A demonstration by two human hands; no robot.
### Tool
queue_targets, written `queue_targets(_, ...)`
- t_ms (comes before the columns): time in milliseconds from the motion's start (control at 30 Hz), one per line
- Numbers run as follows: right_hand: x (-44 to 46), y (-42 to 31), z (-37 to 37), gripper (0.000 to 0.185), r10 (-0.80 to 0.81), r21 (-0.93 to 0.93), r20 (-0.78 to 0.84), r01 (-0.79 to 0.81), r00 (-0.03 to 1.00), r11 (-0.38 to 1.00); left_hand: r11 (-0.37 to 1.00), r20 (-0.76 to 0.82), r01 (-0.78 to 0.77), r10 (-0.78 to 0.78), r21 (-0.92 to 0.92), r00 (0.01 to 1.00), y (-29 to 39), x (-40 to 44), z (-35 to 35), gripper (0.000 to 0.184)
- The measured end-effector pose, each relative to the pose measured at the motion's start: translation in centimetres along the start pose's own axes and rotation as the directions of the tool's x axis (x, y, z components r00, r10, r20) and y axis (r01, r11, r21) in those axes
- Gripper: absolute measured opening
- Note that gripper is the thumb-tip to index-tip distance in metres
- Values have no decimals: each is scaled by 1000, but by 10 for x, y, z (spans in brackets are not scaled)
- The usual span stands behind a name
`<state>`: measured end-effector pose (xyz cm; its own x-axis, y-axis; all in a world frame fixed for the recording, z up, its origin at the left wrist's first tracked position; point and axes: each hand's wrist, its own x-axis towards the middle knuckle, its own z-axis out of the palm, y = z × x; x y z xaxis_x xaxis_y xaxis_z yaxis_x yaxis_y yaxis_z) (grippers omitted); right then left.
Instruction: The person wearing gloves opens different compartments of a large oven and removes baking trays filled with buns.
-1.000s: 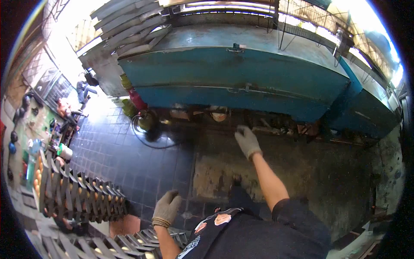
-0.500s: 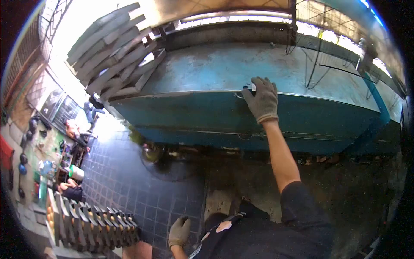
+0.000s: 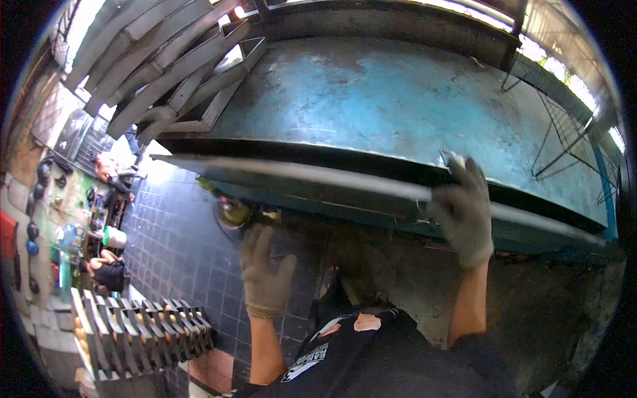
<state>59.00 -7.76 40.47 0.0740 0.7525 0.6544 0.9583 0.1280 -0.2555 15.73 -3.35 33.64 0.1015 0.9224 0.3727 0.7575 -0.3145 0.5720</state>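
One door point(image 3: 318, 178) now leans open from one box point(image 3: 371, 99); my left hand point(image 3: 267, 273) is wide; whether my right hand point(image 3: 466, 222) grips the door, I cannot tell.

Down to my left I have a stack of grey trays point(image 3: 142, 345) with pale round pieces point(image 3: 81, 335) showing at its edge — a pinkish block point(image 3: 215, 368) sits just beside it; past that spreads the dark tiled floor point(image 3: 192, 245), a greenish gas cylinder point(image 3: 235, 211) on it; farther left I see a white bucket point(image 3: 117, 240) with a green rim, a person in dark clothing point(image 3: 109, 273) near it and another person point(image 3: 108, 166) beyond; a red panel point(image 3: 8, 235) stands at the far edge; ahead, long metal pans point(image 3: 174, 78) lie piled crosswise — and on my right there's a black wire frame point(image 3: 564, 149).
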Motion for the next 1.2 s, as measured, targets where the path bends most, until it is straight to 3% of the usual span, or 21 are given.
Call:
queue_targets(33,-16,-11,-2,30,7,30,7,-7,1000,1000,989,-89,-144,145,16,986,0,22,-6,69)
queue_targets(67,-32,-20,-3,31,13,61,17,-14,1000,998,991,-88,-133,134,9,987,-2,41,-11,69)
queue_targets(167,-73,-27,5,38,21,19,131,-24,991,1000,972,3,-173,175,160,985,-19,92,-13,67)
queue_targets(233,-90,-34,12,43,55,34,129,-60,990,998,899,109,-334,316,285,943,-35,112,-7,58)
queue_targets(367,-93,-46,18,49,78,-61,189,-68,979,996,872,262,-436,378,222,888,-66,131,5,50)
queue_targets(467,-97,-46,17,46,88,-93,202,-70,976,993,861,191,-462,427,214,884,-80,129,12,49)
queue_targets(567,-94,-33,29,49,81,-160,83,-67,993,985,830,111,-515,503,214,857,-85,144,21,58)
queue_targets(633,-76,-20,43,60,96,-184,-139,-121,986,975,800,115,-516,507,305,854,-82,168,29,64)
queue_targets(733,-41,-4,70,68,125,-65,-375,-160,919,985,783,27,-562,577,268,816,-74,201,47,68)
queue_targets(900,3,18,79,73,172,-108,-444,-242,879,964,760,-38,-595,624,262,781,-66,243,76,67)
queue_targets(967,16,18,75,75,296,-149,-347,-363,890,920,754,-100,-595,639,278,763,-68,252,92,64)
queue_targets(1133,20,19,86,70,268,-158,-371,-345,889,925,731,-199,-570,664,374,721,-80,263,117,63)
queue_targets(1200,21,7,101,64,325,-67,-418,-386,849,920,723,-221,-571,675,389,704,-81,261,117,64)
